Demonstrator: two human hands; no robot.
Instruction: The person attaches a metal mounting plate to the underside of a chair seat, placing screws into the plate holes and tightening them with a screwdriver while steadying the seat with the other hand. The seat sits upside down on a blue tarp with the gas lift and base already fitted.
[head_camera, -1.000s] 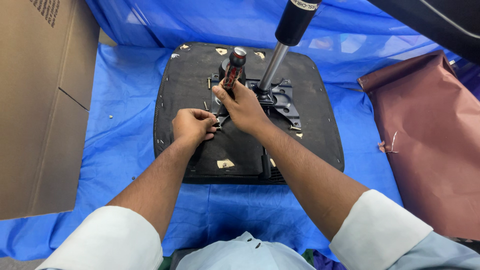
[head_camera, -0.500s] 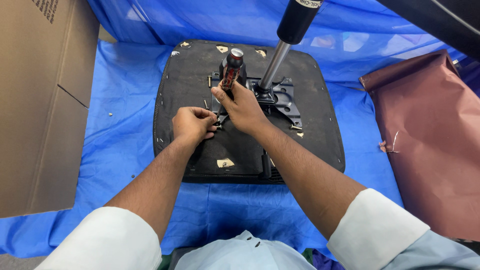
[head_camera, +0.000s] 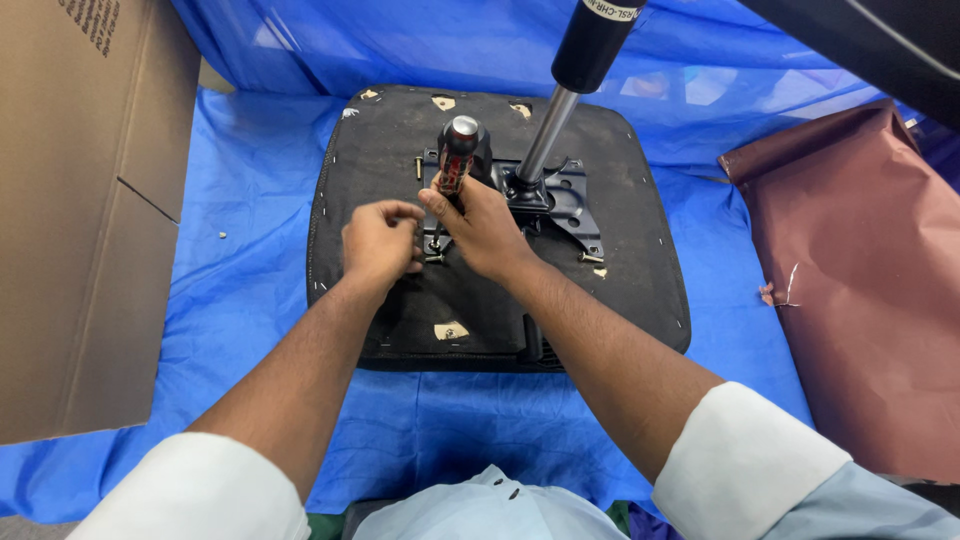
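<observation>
Gripping a screwdriver (head_camera: 457, 160) upright, the right hand (head_camera: 485, 228) is closed round its shaft near the middle of the upturned seat base (head_camera: 640, 280) — tip down on the metal plate (head_camera: 570, 195). At nine o'clock, the left hand (head_camera: 378, 245) pinches fingers by a bolt (head_camera: 434, 259), hold unclear — cardboard box (head_camera: 80, 220) farther out.

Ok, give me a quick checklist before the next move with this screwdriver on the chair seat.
1. Right hand gripping the screwdriver: ok, handle upright.
2. Left hand steadying at the tip: ok, fingers pinched beside it.
3. Tip seated in the screw head: cannot tell, hands hide it.
4. Seat base flat on the blue sheet: ok.
5. Loose screw lies apart from the metal plate: ok.
6. Gas cylinder leaves the screwdriver room: ok, it stands apart.
</observation>
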